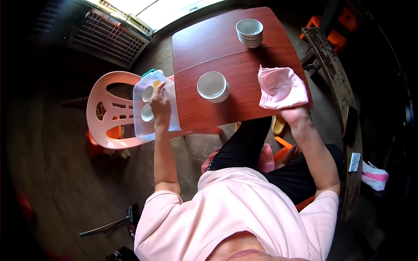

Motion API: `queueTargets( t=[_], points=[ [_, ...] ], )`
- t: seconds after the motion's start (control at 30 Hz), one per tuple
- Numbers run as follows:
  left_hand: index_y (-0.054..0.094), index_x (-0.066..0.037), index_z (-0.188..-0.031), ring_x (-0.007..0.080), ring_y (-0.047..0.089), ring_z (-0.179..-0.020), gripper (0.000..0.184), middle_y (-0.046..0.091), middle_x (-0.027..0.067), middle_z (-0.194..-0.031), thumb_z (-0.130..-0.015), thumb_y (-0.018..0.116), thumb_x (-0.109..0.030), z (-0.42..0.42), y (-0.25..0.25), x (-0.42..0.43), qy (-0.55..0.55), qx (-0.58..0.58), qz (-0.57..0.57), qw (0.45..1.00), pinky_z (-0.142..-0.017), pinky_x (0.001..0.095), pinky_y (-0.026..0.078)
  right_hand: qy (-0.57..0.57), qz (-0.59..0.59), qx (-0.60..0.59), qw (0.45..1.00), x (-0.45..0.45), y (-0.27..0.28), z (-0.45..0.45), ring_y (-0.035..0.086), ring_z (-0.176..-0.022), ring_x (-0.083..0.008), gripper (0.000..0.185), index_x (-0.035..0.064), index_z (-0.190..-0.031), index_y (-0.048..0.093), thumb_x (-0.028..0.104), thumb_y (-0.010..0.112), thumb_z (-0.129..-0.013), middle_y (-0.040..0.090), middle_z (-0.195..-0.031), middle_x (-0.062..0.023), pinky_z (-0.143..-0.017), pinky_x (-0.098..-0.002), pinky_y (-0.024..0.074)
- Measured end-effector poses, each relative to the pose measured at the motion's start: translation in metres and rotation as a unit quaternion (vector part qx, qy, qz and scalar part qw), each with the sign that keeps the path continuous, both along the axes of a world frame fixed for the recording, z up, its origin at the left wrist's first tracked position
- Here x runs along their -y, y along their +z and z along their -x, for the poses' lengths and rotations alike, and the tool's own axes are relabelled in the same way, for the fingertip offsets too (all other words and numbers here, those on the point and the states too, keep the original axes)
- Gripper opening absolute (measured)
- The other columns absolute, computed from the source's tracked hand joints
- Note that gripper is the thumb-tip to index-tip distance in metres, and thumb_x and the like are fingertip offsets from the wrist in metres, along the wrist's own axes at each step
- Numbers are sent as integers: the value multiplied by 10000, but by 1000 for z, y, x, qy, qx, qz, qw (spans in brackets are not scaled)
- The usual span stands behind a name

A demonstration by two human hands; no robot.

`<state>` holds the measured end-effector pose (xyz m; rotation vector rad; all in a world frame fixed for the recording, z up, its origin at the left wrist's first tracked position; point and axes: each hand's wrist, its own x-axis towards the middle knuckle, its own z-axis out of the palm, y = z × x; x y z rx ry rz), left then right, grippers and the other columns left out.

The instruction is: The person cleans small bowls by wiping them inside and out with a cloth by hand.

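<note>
My left hand [160, 105] reaches into a clear plastic bin [173, 116] on a pink chair, over two white cups [148, 112]; its fingers are bent, and whether they grip a cup is hidden. A pink cloth [284, 89] lies over my right hand [295, 115] at the table's right front edge, covering its fingers. On the red-brown table [191, 104], between my hands, stands a short stack of white bowls [212, 87]. Another, taller stack of white bowls [249, 32] is near the far edge.
The pink chair [98, 95] stands left of the table. A wooden bench [331, 74] runs along the right side. At the upper left is a slatted crate [109, 39]. A long-handled tool [104, 226] lies on the floor at the lower left.
</note>
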<state>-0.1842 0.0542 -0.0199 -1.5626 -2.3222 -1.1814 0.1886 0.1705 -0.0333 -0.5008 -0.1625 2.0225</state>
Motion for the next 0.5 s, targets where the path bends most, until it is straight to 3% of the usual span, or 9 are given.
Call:
queueTargets(
  t=[0.13, 0.17, 0.27, 0.3, 0.4, 0.43, 0.5],
  points=[
    [661, -16, -963, 240, 677, -889, 226, 698, 141, -929, -802, 510, 39, 98, -34, 20, 157, 45, 45, 986, -805, 342, 518, -24, 37, 7, 999, 4, -3, 3, 560, -1084, -235, 305, 56, -1150, 544, 274, 412, -983, 598, -1140, -74, -1006, -415, 428],
    [640, -23, -1039, 296, 639, -1018, 283, 674, 157, -1040, -780, 536, 23, 117, -43, 22, 159, 53, 126, 978, -898, 351, 485, -23, 40, 4, 999, 4, -5, 3, 555, -1093, -237, 309, 60, -1156, 540, 282, 416, -981, 593, -1151, -73, -1010, -422, 425],
    [595, -35, -1164, 357, 474, -1255, 370, 562, 192, -1269, -795, 568, -35, 145, -83, 32, -22, -111, 239, 964, -1060, 420, 362, -20, 53, -5, 998, 3, -4, 5, 545, -1110, -240, 320, 71, -1169, 535, 303, 423, -978, 583, -1171, -66, -1017, -439, 418],
    [537, -44, -1264, 386, 251, -1392, 431, 393, 200, -1438, -840, 557, -121, 148, -89, 29, -45, -86, 378, 921, -1144, 504, 190, -18, 58, -7, 998, 4, -4, 5, 542, -1114, -240, 323, 74, -1172, 533, 309, 425, -977, 581, -1175, -63, -1019, -443, 416],
    [529, -50, -1285, 369, 183, -1420, 421, 325, 182, -1487, -890, 506, -196, 181, -129, 23, -61, -72, 478, 873, -1139, 557, 156, -21, 80, 11, 997, 5, 2, 7, 547, -1105, -234, 319, 78, -1164, 541, 309, 420, -979, 589, -1167, -55, -1022, -438, 412],
    [587, -67, -1224, 378, 316, -1362, 372, 449, 195, -1397, -913, 446, -214, 195, -153, 27, -61, -97, 441, 890, -1122, 562, 186, -19, 86, 3, 996, 5, 4, 7, 549, -1103, -232, 315, 80, -1160, 544, 307, 421, -979, 592, -1165, -55, -1021, -436, 413],
    [631, -82, -1159, 386, 414, -1283, 338, 536, 207, -1285, -918, 430, -207, 169, -121, 20, -45, -58, 483, 872, -1108, 568, 203, -16, 95, -12, 995, 4, 5, 8, 551, -1099, -227, 307, 84, -1151, 550, 303, 422, -978, 598, -1160, -53, -1019, -430, 415]
  ],
)
